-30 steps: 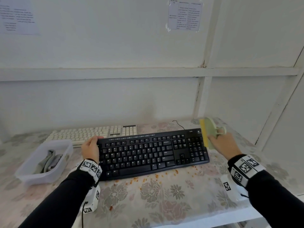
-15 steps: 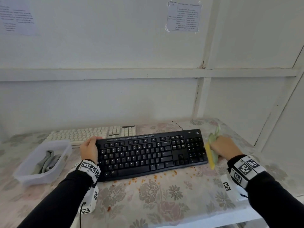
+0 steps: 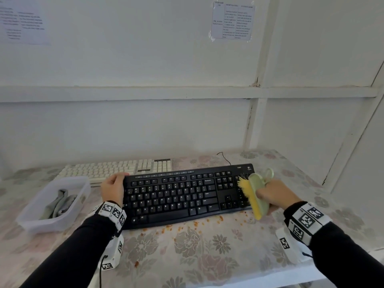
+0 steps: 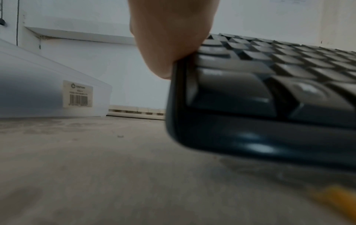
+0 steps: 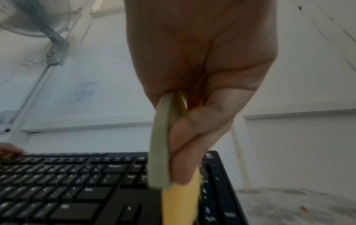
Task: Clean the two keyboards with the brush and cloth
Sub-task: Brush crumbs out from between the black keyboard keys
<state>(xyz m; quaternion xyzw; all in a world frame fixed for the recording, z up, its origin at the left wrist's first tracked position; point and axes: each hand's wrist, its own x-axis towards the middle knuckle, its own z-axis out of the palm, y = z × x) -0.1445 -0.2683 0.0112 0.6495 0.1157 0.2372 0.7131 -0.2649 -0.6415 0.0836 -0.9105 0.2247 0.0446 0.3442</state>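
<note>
A black keyboard (image 3: 182, 196) lies across the middle of the flowered table; its near left corner (image 4: 250, 106) fills the left wrist view. My left hand (image 3: 114, 187) grips its left end, thumb over the top edge. My right hand (image 3: 272, 196) grips a pale green brush (image 3: 256, 196) with yellow bristles (image 5: 179, 202), which lie over the number pad at the keyboard's right end. A white keyboard (image 3: 116, 168) sits behind, at the back left. A grey cloth (image 3: 57, 205) lies in a clear plastic tub (image 3: 68, 217) at the left.
Orange crumbs (image 3: 195, 224) are scattered on the tablecloth along the black keyboard's front edge. A white wall with a ledge stands close behind the table. The table's front edge (image 3: 270, 281) runs just below my forearms. The black keyboard's cable (image 3: 225, 157) trails toward the wall.
My right hand swept the brush from the keyboard's far right corner down its right end, then onto the number pad. The left hand and keyboard stayed put.
</note>
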